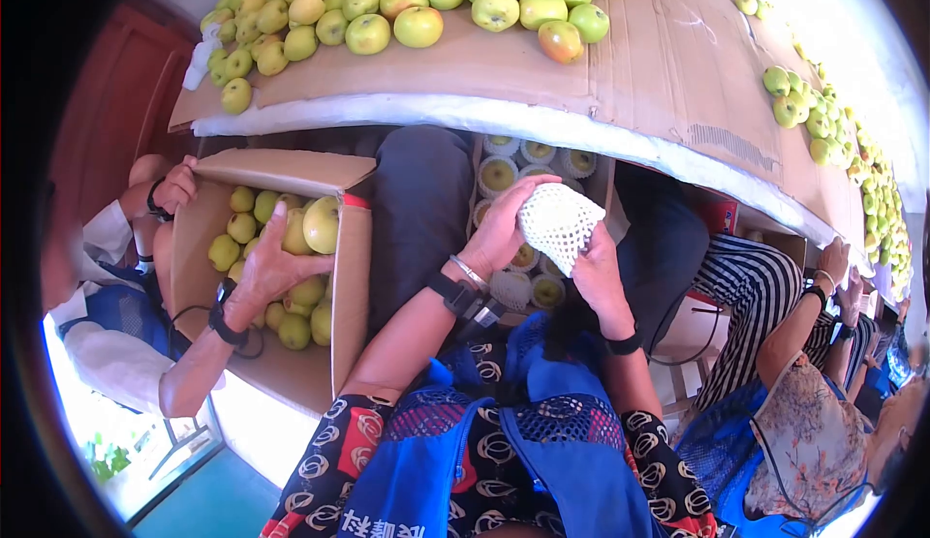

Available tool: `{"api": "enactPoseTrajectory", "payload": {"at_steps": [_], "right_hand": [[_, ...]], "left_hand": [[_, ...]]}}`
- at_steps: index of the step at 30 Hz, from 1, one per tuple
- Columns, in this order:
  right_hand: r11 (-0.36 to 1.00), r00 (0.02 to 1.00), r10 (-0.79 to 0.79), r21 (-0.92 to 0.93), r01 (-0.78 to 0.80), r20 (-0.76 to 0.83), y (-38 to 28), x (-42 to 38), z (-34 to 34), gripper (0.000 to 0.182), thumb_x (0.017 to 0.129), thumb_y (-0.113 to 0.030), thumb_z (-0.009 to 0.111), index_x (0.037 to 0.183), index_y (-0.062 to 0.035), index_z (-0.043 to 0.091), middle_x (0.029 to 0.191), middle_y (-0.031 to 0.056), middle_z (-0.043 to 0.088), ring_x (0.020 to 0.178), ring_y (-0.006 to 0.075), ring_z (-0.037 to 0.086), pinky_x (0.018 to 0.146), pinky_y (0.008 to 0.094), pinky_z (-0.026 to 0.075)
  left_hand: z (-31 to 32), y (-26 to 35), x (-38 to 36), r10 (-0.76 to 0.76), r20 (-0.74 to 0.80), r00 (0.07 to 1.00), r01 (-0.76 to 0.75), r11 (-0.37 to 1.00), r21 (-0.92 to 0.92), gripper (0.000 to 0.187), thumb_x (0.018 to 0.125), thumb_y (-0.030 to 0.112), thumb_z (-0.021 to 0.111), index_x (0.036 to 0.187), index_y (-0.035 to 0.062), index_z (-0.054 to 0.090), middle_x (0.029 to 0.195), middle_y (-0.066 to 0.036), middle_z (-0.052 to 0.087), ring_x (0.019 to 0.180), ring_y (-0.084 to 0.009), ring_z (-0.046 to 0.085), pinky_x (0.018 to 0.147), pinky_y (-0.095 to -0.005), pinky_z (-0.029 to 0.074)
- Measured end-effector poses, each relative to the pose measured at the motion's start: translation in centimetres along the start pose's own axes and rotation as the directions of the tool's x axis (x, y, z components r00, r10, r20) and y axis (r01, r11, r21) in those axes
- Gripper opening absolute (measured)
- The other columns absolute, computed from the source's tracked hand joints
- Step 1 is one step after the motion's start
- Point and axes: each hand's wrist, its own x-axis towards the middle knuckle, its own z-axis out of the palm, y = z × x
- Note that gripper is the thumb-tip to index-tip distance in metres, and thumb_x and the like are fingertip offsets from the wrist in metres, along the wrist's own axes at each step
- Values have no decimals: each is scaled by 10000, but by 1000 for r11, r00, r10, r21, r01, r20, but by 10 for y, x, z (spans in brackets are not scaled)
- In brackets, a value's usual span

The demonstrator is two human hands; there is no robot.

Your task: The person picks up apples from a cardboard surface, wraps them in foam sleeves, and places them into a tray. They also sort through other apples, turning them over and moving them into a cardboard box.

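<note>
A white foam net sleeve (564, 216) is held between my two hands, over my lap. It bulges around something rounded, with a pale yellow-green tint showing through. My left hand (504, 226) is closed along its left side, fingers at the top. My right hand (599, 278) grips its lower right edge with fingers and thumb. Below my hands stands a box holding several netted apples (498, 174), partly under the table edge and partly hidden by my hands.
Many loose yellow-green apples (418, 27) lie on the cardboard-covered table (659, 63). At left, a co-worker's hand (276, 265) reaches into a cardboard box (351, 296) of apples. Another co-worker (809, 412) sits at right, with more apples (814, 112) along the table there.
</note>
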Motion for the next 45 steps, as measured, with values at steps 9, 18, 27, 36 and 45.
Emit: {"api": "enactPoseTrajectory", "payload": {"at_steps": [9,18,27,36,45], "right_hand": [[937,988,-75,-349,23,-138,-96,-9,-19,462,739,-117,695,1143,1,504,954,125,615,862,159,600,716,283,477],[535,939,-340,-809,244,58,-82,5,11,460,554,-122,754,983,-65,596,1346,258,267,1246,457,240,971,494,248],[330,955,-286,-928,175,79,-65,15,19,472,575,-172,744,913,105,565,1391,243,204,1279,444,195,972,481,245],[556,949,-315,-809,191,7,-48,16,13,375,561,-124,727,861,63,602,1375,256,225,1276,457,182,979,534,220],[588,976,-215,-794,156,32,-81,15,21,332,617,-141,729,905,-13,625,1339,247,315,1260,394,292,985,469,277]], "left_hand": [[-4,-3,2,-143,81,986,164,829,-535,520,922,410,320,1215,5,463,1180,-147,540,1089,-274,518,954,-411,387],[-2,-14,3,-112,-123,986,59,927,-371,428,942,350,330,1132,16,519,1078,-107,594,1002,-203,563,902,-346,423],[4,-10,-1,-10,-148,989,-2,997,-83,405,956,284,306,1151,-19,491,1083,-120,581,982,-172,568,880,-298,435],[3,-8,1,21,-115,993,-33,994,-102,448,954,325,278,1171,-8,484,1104,-132,574,1012,-206,557,909,-333,426],[-5,-10,2,-124,-80,989,80,905,-417,461,940,345,283,1192,15,484,1139,-121,568,1043,-240,545,925,-371,412]]}}
